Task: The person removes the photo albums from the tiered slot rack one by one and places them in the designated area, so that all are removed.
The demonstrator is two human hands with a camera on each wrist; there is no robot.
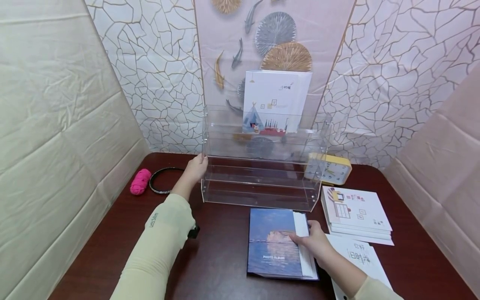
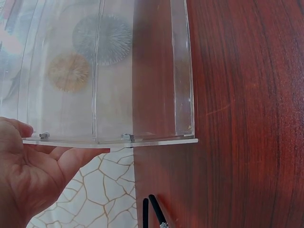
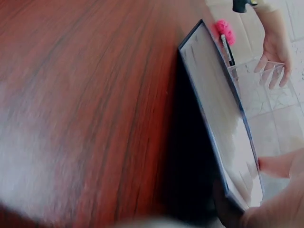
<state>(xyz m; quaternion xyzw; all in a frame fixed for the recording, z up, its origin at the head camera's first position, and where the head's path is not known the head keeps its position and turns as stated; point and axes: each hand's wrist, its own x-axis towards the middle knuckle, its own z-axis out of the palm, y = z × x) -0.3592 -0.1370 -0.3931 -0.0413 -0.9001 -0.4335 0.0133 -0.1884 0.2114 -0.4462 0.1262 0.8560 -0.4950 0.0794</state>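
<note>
A clear acrylic tiered rack (image 1: pixel 258 200) stands on the table towards the wall. My left hand (image 1: pixel 196 167) grips its left side panel, thumb on one face and fingers on the other, as the left wrist view (image 2: pixel 35 171) shows. In my right hand (image 1: pixel 315 243) is a blue photo album (image 1: pixel 275 237), pinched at its right edge with the thumb on the cover and fingers beneath. The right wrist view shows the album's page edges (image 3: pixel 216 104) above the tabletop, over a dark shadow. A white illustrated book (image 1: pixel 275 102) stands upright in the rack's top tier.
Right of the rack are a yellow clock (image 1: pixel 331 168) and a stack of white books (image 1: pixel 358 212). Another white book (image 1: pixel 360 260) lies partly under my right forearm. Pink yarn (image 1: pixel 140 181) and a black ring-shaped band (image 1: pixel 159 191) lie at the left on the dark red table (image 1: pixel 221 258).
</note>
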